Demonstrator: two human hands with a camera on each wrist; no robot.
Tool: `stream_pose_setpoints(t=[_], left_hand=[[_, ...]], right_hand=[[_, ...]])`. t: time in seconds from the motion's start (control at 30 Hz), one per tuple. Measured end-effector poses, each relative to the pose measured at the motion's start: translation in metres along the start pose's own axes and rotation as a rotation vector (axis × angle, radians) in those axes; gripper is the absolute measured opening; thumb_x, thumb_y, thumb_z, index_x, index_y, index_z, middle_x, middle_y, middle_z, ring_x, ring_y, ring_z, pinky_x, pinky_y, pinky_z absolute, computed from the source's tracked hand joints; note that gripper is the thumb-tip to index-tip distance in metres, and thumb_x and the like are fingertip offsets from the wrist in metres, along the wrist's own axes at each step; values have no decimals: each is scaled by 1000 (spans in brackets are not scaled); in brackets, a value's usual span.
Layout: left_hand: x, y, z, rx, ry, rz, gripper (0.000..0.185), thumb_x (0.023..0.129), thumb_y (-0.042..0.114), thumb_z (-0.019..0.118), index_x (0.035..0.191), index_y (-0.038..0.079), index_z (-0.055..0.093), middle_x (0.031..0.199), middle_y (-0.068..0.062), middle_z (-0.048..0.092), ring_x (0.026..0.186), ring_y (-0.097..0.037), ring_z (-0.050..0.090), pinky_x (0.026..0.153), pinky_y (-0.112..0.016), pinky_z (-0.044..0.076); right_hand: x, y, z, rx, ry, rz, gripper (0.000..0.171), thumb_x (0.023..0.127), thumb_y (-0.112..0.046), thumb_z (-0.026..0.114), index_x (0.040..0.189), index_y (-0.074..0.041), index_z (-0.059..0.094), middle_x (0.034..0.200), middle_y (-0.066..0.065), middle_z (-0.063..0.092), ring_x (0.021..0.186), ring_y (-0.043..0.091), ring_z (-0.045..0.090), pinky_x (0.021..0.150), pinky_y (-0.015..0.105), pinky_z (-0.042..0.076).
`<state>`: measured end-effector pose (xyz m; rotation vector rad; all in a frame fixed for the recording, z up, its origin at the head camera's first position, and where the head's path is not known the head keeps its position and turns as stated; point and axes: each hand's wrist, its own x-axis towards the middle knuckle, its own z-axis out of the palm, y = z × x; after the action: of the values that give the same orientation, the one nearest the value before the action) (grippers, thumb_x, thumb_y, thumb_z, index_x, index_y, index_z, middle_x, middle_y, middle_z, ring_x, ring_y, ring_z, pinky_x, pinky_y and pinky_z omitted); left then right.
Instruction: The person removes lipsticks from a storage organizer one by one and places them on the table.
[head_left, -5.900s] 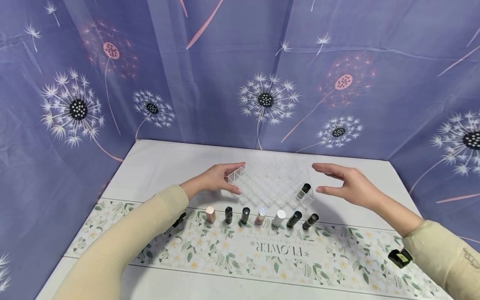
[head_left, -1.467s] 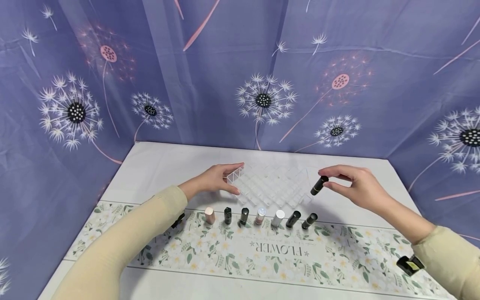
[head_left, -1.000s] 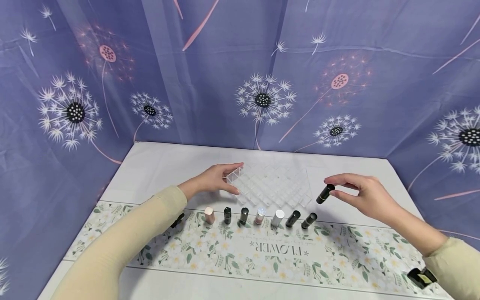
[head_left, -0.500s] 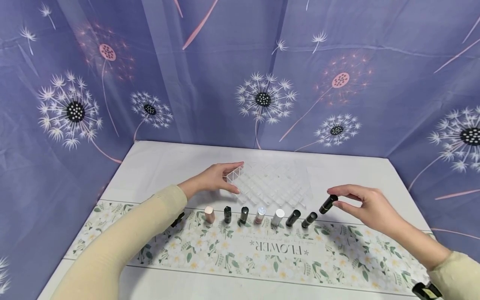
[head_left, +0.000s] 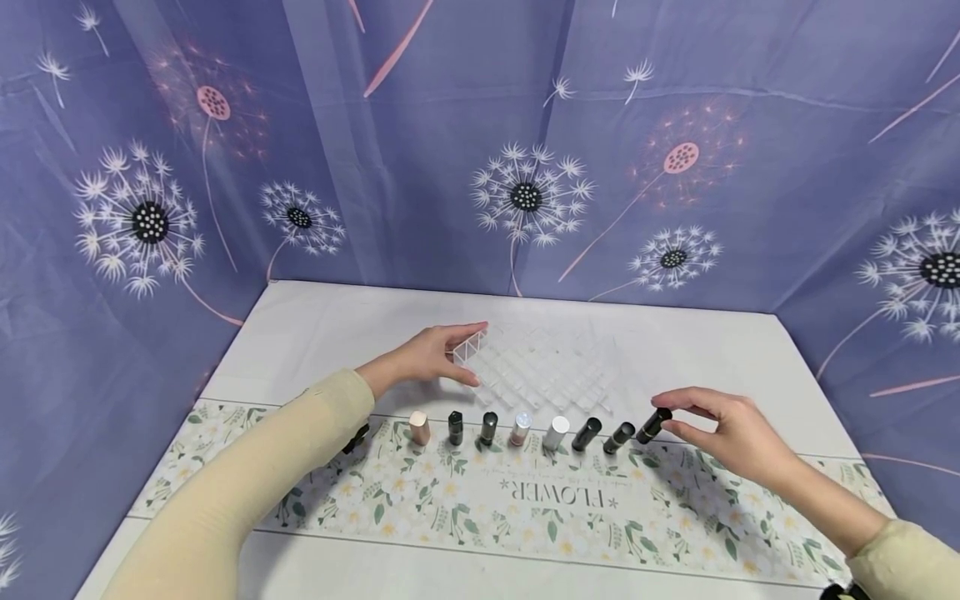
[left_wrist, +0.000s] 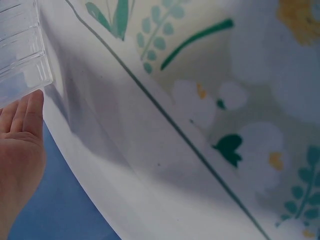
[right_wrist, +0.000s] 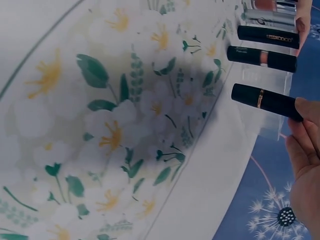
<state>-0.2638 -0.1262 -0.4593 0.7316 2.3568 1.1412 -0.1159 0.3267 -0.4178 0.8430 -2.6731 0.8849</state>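
Observation:
My left hand (head_left: 431, 357) holds the left end of a clear plastic lipstick organizer (head_left: 543, 367), thumb at its front corner and fingers at the back; in the left wrist view, straight fingers (left_wrist: 31, 115) meet the organizer's end wall. Between the thumb and fingertips of my right hand (head_left: 731, 425) is the top of a black lipstick (head_left: 654, 425) with a gold band, clearer in the right wrist view. It is at the right end of a row of lipsticks, beside another black lipstick (head_left: 619, 438). Whether its base touches the table cannot be told.
The row runs left through a black tube (head_left: 587, 434), a silver-capped one (head_left: 556, 433), a shiny pale one (head_left: 521, 429), more black ones and a rose-gold one (head_left: 419, 428). Beneath lies a floral runner (head_left: 555, 533) on a white table (head_left: 352, 312); purple curtains (head_left: 420, 167) surround it.
The right hand has lifted the black lipstick out of the organizer's front right compartment and brought it right and towards the person, to the row's right end. The left hand has stayed in place.

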Motion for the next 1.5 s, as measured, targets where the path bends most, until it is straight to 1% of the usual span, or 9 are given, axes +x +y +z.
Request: stream_pose_setpoints(t=[0.17, 0.23, 0.37, 0.6, 0.77, 1.0, 1.13, 1.37, 1.5], left_hand=[[2, -2, 0, 3, 4, 3, 101, 85, 29, 94, 168, 29, 37, 170, -5, 39, 151, -26, 47, 107, -37, 55], [2, -1, 0, 6, 8, 3, 101, 84, 29, 95, 168, 29, 38, 169, -5, 40, 150, -27, 48, 107, -37, 55], [2, 0, 0, 10, 9, 0, 102, 84, 29, 95, 168, 28, 38, 169, -6, 40, 150, -28, 48, 110, -38, 54], [0, 2, -1, -6, 6, 7, 101, 85, 26, 94, 168, 25, 37, 170, -7, 39, 152, -28, 46, 114, -40, 51], [0, 2, -1, -5, 6, 14, 101, 86, 26, 94, 169, 23, 37, 170, -8, 39, 152, -30, 46, 113, -40, 52], [1, 0, 0, -17, 6, 4, 101, 85, 26, 94, 168, 25, 37, 170, -6, 40, 152, -27, 45, 113, -40, 52], [1, 0, 0, -17, 6, 8, 101, 85, 26, 94, 169, 24, 37, 170, -7, 39, 152, -28, 46, 114, -40, 51], [1, 0, 0, -6, 7, 9, 101, 85, 26, 94, 169, 22, 37, 170, -8, 39, 151, -29, 46, 112, -40, 52], [0, 1, 0, 1, 6, 15, 101, 86, 26, 93, 169, 20, 37, 170, -9, 40, 151, -30, 47, 111, -40, 53]], right_hand=[[-6, 3, 5, -7, 6, 3, 54, 80, 8, 89, 122, -24, 78, 118, -4, 79, 114, -10, 65, 97, 6, 49], [-8, 4, 6, -6, 8, 0, 54, 79, 8, 89, 122, -23, 78, 118, -4, 79, 114, -10, 65, 97, 6, 49], [-11, 6, 8, 3, 5, -1, 54, 79, 9, 88, 122, -22, 78, 118, -4, 78, 114, -10, 65, 97, 7, 49], [-14, 6, 10, 14, 5, 2, 49, 79, 11, 87, 121, -13, 78, 119, -2, 78, 114, -10, 65, 97, 7, 49], [-15, 5, 10, 15, 7, -1, 51, 78, 12, 87, 121, -14, 78, 118, -1, 79, 113, -9, 66, 97, 7, 49], [-18, 5, 10, 17, 6, 0, 51, 78, 11, 88, 121, -14, 78, 117, -1, 79, 111, -8, 68, 95, 8, 51], [-19, 4, 11, 33, 12, 1, 51, 77, 12, 88, 120, -13, 78, 117, 0, 79, 111, -8, 68, 94, 10, 53], [-20, 3, 12, 23, 15, 3, 53, 78, 11, 88, 120, -19, 78, 116, -1, 79, 111, -9, 67, 93, 9, 53], [-21, 3, 11, 23, 13, -2, 51, 77, 12, 88, 120, -13, 78, 116, 0, 79, 111, -9, 67, 94, 8, 52]])
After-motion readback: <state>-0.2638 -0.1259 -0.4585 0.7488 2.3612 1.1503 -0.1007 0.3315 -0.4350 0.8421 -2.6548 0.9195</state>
